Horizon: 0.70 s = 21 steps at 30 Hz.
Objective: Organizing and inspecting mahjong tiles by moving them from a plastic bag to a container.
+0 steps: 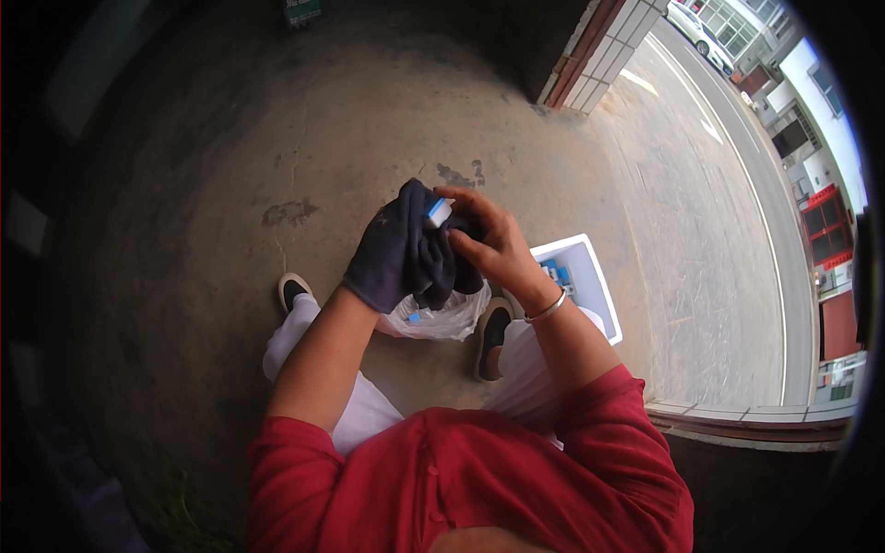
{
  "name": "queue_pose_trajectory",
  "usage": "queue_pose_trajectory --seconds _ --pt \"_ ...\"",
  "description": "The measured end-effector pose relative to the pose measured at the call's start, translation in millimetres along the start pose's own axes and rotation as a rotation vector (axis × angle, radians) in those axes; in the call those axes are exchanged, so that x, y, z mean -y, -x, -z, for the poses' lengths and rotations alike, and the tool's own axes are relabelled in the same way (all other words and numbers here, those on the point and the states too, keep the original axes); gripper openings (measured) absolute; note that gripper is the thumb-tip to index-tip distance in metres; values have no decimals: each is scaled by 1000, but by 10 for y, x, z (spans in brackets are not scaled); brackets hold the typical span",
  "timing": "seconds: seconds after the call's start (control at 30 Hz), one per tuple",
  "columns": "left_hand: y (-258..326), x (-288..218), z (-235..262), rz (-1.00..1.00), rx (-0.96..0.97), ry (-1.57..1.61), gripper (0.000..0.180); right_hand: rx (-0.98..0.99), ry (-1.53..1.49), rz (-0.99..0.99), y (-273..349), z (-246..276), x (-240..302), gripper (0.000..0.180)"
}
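My left hand (pixel 395 247), in a dark grey work glove, is closed around a small white block with a blue edge (pixel 437 214). Bare and wearing a silver bangle, my right hand (pixel 493 241) bends over the same block, index fingertip at its upper end and thumb close below. Dark cloth (pixel 437 267), perhaps a second glove, bunches between the two hands; its full shape is hidden. Below them a clear plastic bag (pixel 447 321) lies between my feet, with a bit of blue showing in it.
A white box (pixel 601 293) holding several blue-and-white pieces (pixel 557 274) stands beside my right leg. Concrete floor (pixel 221 175) surrounds my shoes. A tiled pillar (pixel 608 51) rises at the upper right, with a road (pixel 728 175) and a parked white car (pixel 701 37) beyond.
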<state>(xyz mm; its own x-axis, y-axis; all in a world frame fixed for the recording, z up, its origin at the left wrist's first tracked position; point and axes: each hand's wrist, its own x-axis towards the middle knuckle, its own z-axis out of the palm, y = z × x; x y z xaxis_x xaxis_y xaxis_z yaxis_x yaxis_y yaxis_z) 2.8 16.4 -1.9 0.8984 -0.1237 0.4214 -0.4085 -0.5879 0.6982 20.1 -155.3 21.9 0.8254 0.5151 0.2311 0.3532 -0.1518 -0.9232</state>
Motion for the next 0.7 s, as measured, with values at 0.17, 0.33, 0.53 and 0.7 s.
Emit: queue_pose_trajectory --seconds 0.17,0.33,0.53,0.7 --pt "-29 -25 -15 -72 -29 -61 35 -19 -154 27 -11 -5 -178 40" --pt "-60 -44 -45 -143 -47 -118 27 -63 -349 -52 -40 -4 -175 36" --pt "-85 -151 7 -225 10 -104 21 -63 -493 -64 -47 31 -177 34" --pt "-96 -283 92 -142 33 29 23 -59 -640 -112 -42 72 -172 37"
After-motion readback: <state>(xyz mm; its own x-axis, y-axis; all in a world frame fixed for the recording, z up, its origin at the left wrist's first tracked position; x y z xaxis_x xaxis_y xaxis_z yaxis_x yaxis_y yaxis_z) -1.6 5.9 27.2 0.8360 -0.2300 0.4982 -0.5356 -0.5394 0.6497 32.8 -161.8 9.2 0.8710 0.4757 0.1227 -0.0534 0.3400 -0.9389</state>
